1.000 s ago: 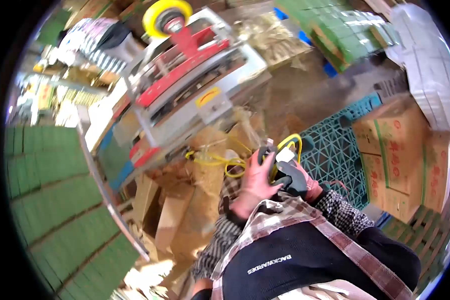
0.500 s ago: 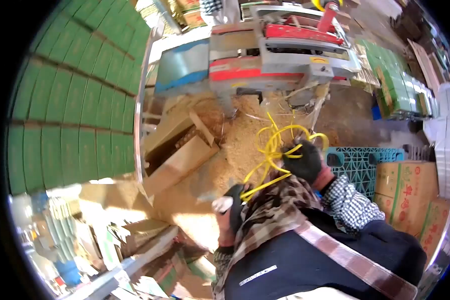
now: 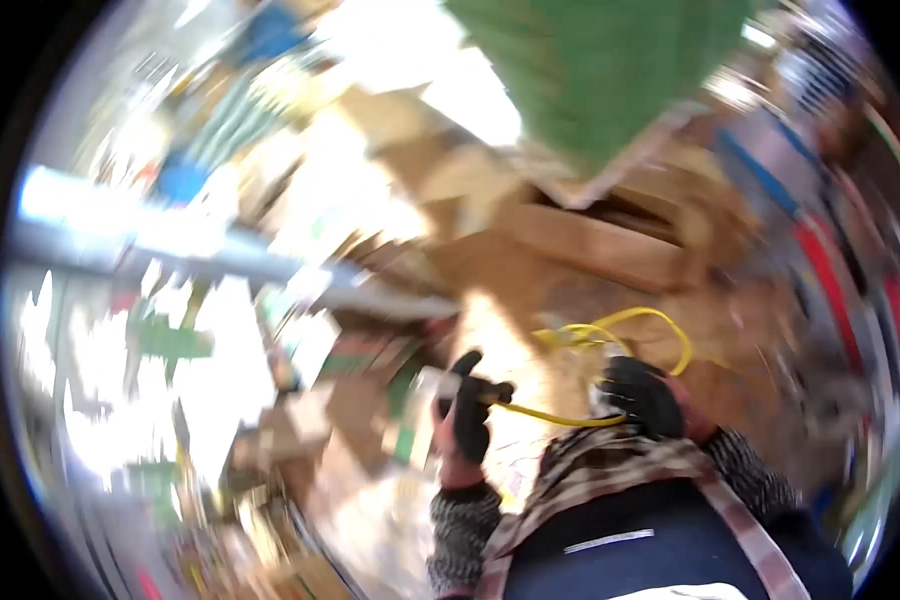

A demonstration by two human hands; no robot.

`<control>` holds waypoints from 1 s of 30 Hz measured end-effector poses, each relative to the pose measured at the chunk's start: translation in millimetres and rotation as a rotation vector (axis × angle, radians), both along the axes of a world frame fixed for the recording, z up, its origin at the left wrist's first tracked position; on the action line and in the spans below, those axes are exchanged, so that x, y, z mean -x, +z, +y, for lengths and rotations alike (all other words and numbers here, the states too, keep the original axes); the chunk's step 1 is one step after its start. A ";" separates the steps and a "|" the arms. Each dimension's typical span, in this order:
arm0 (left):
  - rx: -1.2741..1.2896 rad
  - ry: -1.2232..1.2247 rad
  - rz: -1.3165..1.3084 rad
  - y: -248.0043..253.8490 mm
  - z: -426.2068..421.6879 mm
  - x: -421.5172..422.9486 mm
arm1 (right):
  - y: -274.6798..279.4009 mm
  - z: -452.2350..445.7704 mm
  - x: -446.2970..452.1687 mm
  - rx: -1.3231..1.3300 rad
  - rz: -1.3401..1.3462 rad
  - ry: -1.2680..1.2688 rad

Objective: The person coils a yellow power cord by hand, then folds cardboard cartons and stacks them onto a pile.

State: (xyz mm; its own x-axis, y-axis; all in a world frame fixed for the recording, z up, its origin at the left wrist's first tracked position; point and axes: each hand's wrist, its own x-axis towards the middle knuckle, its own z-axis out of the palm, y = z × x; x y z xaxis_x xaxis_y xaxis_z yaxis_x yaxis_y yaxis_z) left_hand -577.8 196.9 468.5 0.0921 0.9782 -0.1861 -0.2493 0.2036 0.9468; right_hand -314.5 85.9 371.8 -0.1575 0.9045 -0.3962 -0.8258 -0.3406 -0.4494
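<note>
A bright yellow strap (image 3: 560,416), thin and flexible, runs between my two hands in front of my body. My left hand (image 3: 467,412), in a dark glove, pinches one end of it while another finger points upward. Closed around the strap farther right is my right hand (image 3: 642,395), also in a dark glove. Beyond that hand, loose loops of the strap stick out over the brown floor. A pale patch beside my left hand is too blurred to name.
Motion blurs the surroundings. An open cardboard box (image 3: 600,245) lies ahead, below a stack of green boxes (image 3: 600,80). A grey metal beam (image 3: 220,255) crosses the left side, near cardboard scraps (image 3: 345,430). Red and blue machinery (image 3: 825,270) stands at right.
My view has swung left, so the green stack and open box now appear farther right. My hands have moved apart, stretching a length of strap between them.
</note>
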 end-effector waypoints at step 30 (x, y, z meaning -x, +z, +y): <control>0.006 0.586 1.311 -61.3 341.3 301.1 | -63.5 159.5 167.6 0.279 -0.434 -0.071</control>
State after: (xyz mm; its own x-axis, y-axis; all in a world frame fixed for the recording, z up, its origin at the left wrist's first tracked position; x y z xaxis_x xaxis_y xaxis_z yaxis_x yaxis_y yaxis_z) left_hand -878.9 538.1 407.2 -0.5544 0.8134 0.1762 0.7387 0.3835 0.5543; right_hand -482.1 245.5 308.3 0.1326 0.7577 -0.6390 -0.6092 -0.4463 -0.6555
